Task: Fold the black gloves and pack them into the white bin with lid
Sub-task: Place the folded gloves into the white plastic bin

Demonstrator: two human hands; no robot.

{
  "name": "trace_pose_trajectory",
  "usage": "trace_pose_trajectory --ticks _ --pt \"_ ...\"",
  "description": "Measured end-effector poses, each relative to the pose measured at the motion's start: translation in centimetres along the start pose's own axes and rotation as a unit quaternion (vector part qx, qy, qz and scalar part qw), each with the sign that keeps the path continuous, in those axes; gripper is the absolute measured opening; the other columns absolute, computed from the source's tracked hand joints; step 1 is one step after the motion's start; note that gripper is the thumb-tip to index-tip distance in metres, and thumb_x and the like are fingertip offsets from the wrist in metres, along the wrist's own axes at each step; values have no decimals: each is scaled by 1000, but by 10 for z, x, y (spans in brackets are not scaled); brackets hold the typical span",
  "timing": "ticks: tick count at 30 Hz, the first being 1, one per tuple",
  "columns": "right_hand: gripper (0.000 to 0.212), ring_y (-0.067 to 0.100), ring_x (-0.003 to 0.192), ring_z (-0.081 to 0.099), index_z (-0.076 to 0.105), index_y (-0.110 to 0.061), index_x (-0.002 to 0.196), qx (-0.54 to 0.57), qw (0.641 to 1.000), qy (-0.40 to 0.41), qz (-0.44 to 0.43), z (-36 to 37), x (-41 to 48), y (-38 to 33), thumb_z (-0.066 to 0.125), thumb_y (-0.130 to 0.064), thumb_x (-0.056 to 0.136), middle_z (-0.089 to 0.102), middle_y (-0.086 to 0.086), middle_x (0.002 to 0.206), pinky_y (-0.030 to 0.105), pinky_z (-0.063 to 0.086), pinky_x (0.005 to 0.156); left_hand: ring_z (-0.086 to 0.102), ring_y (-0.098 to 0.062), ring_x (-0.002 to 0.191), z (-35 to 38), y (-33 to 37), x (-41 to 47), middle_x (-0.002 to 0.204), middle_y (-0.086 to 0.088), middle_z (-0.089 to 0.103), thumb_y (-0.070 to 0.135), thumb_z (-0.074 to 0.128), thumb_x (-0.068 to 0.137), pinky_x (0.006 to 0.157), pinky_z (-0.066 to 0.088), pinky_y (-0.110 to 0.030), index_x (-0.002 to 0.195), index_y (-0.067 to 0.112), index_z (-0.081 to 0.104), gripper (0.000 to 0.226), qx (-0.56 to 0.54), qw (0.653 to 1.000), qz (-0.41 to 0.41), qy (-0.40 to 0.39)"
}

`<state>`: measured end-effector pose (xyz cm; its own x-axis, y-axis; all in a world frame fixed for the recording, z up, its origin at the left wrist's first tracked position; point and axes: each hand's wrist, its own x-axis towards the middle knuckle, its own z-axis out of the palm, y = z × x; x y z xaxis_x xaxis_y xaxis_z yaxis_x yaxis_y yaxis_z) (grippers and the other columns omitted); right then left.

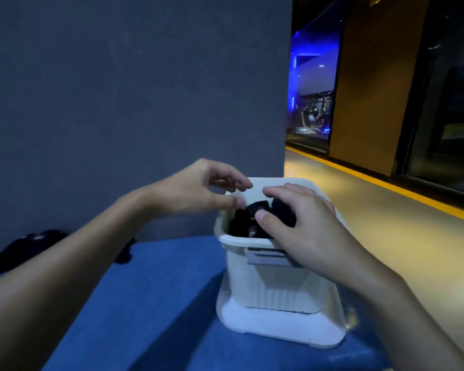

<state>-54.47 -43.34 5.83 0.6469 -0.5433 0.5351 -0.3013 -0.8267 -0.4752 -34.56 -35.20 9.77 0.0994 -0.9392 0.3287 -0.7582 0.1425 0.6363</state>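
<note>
Blue fabric covered the counter (156, 303) nearest the camera, and on it lay the white lid (279, 328), upside down as far as I could tell, with the white bin (279, 285) standing on it rather than under it. So the bin was not yet closed.

At the bin's open top the right hand (303, 223) curled over the packed gloves (241, 223), thumb against the front of the dark bundle and fingers wrapped over its far side. It gripped the bundle and seemed to be settling it down inside. The bundle sat just below the rim, and how neatly it was folded could not be told, as it was too dark.

Just beyond, the left hand (196, 191) hung at the bin's far left corner with its fingers bent. Whether it pinched the rim or held nothing could not be told.

Farther back on the left, the loose gloves (24, 250) lay in a heap on the counter against the grey wall (118, 103), well apart from the bin.

By my reckoning the job was partway done: that heap wanted folding and packing, then the lid had to go on.
</note>
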Motion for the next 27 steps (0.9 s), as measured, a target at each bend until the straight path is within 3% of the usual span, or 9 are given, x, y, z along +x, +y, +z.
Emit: trace_pose_trajectory --ticks 4,8,10,11,13,17,20,24,27 --pt "53 5 136 34 56 -32 131 -8 997 -26 -74 27 4 -45 46 -57 86 54 -17 131 34 19 116 61 5 107 -29 -20 -61 109 11 71 19 75 86 82 44 -6 109 29 71 26 72 994 -47 61" --pt "41 6 132 38 57 -29 131 34 986 -78 -147 74 9 -87 54 -44 93 55 -16 128 33 23 115 63 7 101 -54 -54 -120 104 18 71 22 73 88 87 51 -16 109 27 71 21 93 980 -126 126" --pt "38 7 129 42 58 -28 130 57 978 -126 -158 101 13 -103 55 -41 94 57 -14 127 34 27 114 68 -2 94 -64 -75 -142 99 12 73 16 71 90 85 55 -22 104 22 72 15 83 970 -159 163" --pt "37 7 128 43 58 -28 129 69 974 -148 -155 116 17 -108 56 -40 94 58 -13 127 33 29 113 69 -7 91 -69 -86 -152 98 6 74 13 69 91 82 55 -21 102 18 73 13 83 965 -172 177" --pt "36 6 125 48 58 -27 128 94 970 -183 -132 149 28 -115 57 -37 94 59 -12 127 33 34 111 68 -1 85 -75 -108 -169 96 2 73 10 66 92 74 51 -10 101 16 72 12 108 954 -207 190" --pt "36 12 121 54 57 -22 127 134 964 -224 -52 218 55 -120 60 -31 92 61 -6 125 29 42 102 66 -11 90 -81 -151 -189 100 4 72 15 65 90 78 49 -20 103 20 71 16 166 932 -271 178" --pt "43 17 124 50 49 -20 134 141 960 -243 5 262 73 -120 58 -31 93 54 -1 132 34 45 101 59 -9 97 -82 -177 -197 113 4 67 20 63 92 78 41 -15 114 20 68 23 181 922 -308 147" --pt "56 21 129 45 37 -26 136 150 957 -242 58 310 92 -117 60 -44 88 46 1 139 45 40 107 54 -12 118 -78 -204 -199 130 3 59 22 61 93 93 38 -18 132 17 58 39 176 913 -337 147" --pt "62 24 126 47 35 -28 133 124 965 -219 76 337 108 -120 58 -58 83 53 -1 133 46 34 107 54 -18 122 -70 -217 -189 128 -2 56 22 62 88 105 41 -29 130 20 56 43 158 915 -334 165"
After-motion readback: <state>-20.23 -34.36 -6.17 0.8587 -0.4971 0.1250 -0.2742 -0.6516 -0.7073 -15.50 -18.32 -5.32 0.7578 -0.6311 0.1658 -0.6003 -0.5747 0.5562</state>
